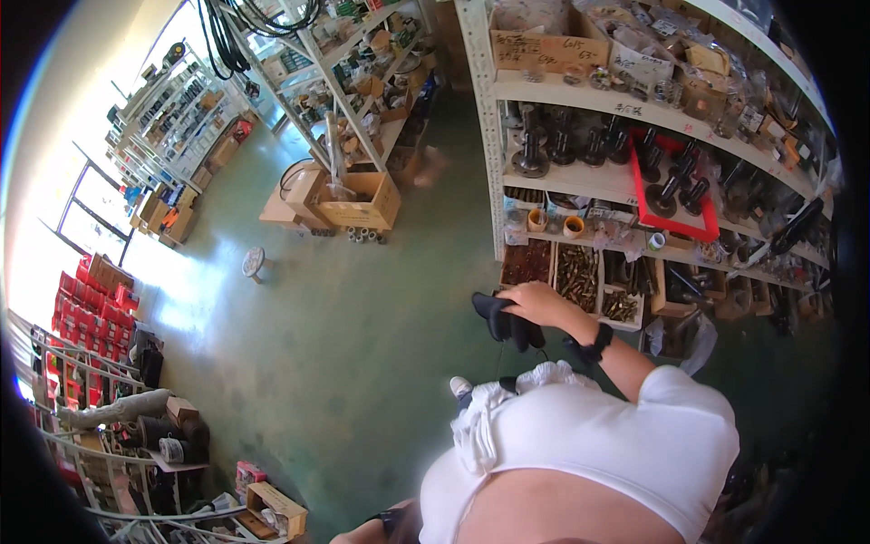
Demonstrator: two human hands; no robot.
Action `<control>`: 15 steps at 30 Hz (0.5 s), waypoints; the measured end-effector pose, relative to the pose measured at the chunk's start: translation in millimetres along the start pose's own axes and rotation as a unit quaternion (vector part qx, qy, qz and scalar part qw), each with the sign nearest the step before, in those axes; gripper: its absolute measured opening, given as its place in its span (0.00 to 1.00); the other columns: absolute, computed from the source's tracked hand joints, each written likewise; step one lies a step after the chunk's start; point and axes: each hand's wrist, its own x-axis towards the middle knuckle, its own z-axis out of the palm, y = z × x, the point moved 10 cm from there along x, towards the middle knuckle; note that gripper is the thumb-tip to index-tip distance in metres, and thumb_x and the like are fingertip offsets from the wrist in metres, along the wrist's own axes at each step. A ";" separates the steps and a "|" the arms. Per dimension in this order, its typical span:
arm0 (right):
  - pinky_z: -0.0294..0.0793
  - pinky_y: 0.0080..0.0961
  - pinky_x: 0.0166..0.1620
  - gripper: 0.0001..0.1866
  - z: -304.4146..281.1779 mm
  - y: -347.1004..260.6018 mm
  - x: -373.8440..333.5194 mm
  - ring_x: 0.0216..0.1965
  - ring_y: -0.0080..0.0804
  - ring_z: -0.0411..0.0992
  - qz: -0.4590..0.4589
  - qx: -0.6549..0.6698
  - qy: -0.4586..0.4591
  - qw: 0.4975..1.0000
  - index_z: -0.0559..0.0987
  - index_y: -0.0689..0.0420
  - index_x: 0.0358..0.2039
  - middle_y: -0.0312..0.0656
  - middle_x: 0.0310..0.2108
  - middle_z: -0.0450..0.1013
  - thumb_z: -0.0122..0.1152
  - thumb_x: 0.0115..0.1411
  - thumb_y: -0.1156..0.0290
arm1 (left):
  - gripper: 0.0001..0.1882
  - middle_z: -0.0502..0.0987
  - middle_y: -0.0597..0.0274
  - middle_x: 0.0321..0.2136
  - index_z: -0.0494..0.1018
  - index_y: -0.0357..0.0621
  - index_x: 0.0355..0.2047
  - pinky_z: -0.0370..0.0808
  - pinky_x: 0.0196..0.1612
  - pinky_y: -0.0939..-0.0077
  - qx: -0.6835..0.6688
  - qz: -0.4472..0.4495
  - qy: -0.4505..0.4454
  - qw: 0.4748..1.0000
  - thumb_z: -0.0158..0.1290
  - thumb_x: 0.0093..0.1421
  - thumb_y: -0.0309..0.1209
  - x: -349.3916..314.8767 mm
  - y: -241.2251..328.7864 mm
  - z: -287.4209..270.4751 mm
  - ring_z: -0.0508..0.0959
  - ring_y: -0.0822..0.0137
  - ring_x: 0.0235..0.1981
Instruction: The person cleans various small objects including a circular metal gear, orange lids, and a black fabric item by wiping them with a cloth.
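Note:
My right hand (536, 303) is closed on a pair of black gloves (509, 324), held out in front of me at about waist height. The gloves hang down with their finger parts loose. A black band (595, 344) is round my right wrist. Beyond the hand, low by the shelf, stand boxes with brass-coloured fittings (577, 275), apart from the gloves. Only a small patch of bare skin shows at the lower edge on my left; the left hand itself is out of sight.
To the right rises a white metal shelf (494, 136) with black flanged parts and a red tray (675, 222). A small stool (254, 263) stands on the green floor (299, 363). Cardboard boxes (362, 201) sit by the far shelf. Red bins (91, 313) are stacked at left.

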 end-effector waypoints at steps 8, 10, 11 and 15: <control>0.69 0.36 0.37 0.15 8.0 -87.7 116.3 0.34 0.45 0.70 -0.133 -0.021 0.010 0.991 0.75 0.51 0.39 0.46 0.32 0.73 0.55 0.51 0.63 | 0.19 0.72 0.57 0.34 0.65 0.40 0.41 0.64 0.42 0.64 -0.015 0.160 0.165 0.973 0.41 0.59 0.42 -84.7 51.6 -133.1 0.70 0.60 0.36; 0.69 0.35 0.40 0.16 15.3 -106.8 134.9 0.36 0.43 0.70 -0.154 -0.033 0.006 0.987 0.75 0.48 0.41 0.44 0.33 0.73 0.56 0.49 0.66 | 0.22 0.72 0.56 0.36 0.65 0.39 0.46 0.63 0.46 0.63 -0.065 0.219 0.313 0.922 0.41 0.59 0.44 -137.5 45.3 -180.0 0.70 0.59 0.38; 0.69 0.34 0.40 0.16 -0.1 -91.3 131.1 0.37 0.43 0.70 -0.121 -0.025 0.036 0.992 0.74 0.48 0.41 0.44 0.34 0.73 0.56 0.49 0.67 | 0.24 0.72 0.56 0.38 0.65 0.39 0.48 0.63 0.47 0.63 -0.175 0.214 0.402 0.873 0.41 0.59 0.45 -173.6 -7.9 -220.7 0.70 0.59 0.40; 0.69 0.33 0.41 0.18 -28.4 -114.8 154.7 0.37 0.43 0.70 -0.115 0.048 0.117 0.985 0.73 0.48 0.43 0.44 0.36 0.73 0.56 0.48 0.73 | 0.18 0.71 0.63 0.34 0.65 0.41 0.48 0.67 0.42 0.77 -0.004 -0.201 0.696 0.689 0.43 0.60 0.35 -263.8 -137.4 -265.6 0.70 0.71 0.36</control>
